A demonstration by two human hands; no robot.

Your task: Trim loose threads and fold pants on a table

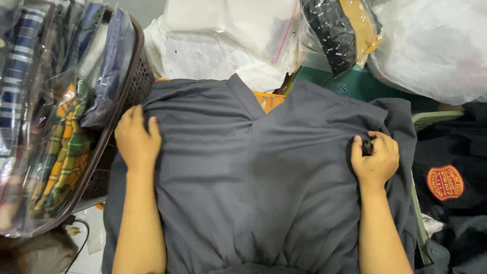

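Head view: grey shirt (253, 172) spreads between left hand (136, 142) and right hand (375, 160).

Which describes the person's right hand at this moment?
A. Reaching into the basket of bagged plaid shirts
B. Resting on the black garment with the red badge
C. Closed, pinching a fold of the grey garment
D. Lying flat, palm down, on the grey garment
C: the right hand is curled, its fingers bunching the grey garment, while the left hand lies flat.

A grey shirt (243, 167) lies spread over an orange crate (269, 100).
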